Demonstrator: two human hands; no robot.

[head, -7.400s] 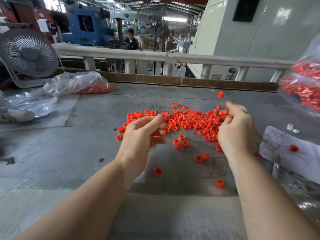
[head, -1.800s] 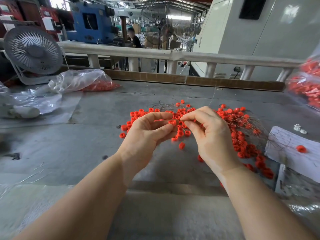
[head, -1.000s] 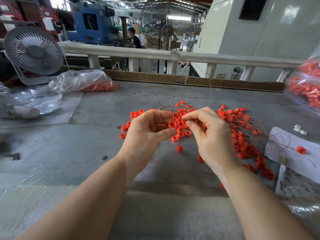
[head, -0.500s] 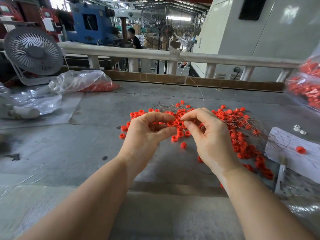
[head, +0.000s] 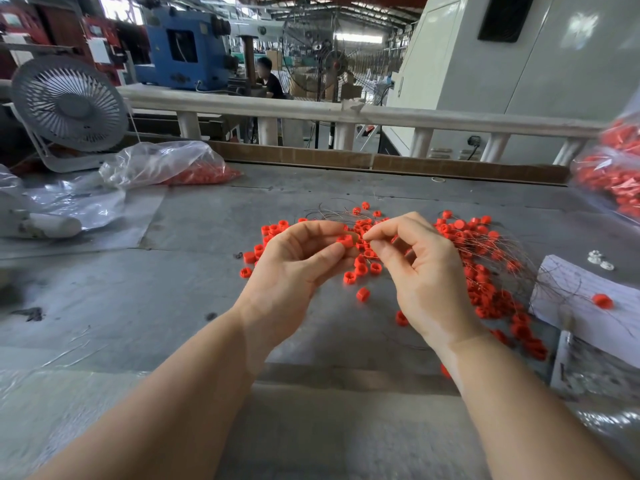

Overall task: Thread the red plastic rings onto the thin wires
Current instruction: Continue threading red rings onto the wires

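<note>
Ring (head: 345, 240) hole toward right hand (head: 420, 271)

The wire end (head: 367, 241) pinched by the right hand (head: 420, 271) is too thin to be made out, and whether it enters the ring (head: 345, 240) held by the left hand (head: 294, 268) cannot be told. Part of the ring pile (head: 485, 271) is covered by both hands. The bag of rings (head: 620, 174) at the right is blurred and cut off by the edge. The white object (head: 34, 225) at the left is also cropped.

A factory floor: blue machine (head: 183, 53), big standing fan (head: 329, 60), steel-trussed roof overhead.
</note>
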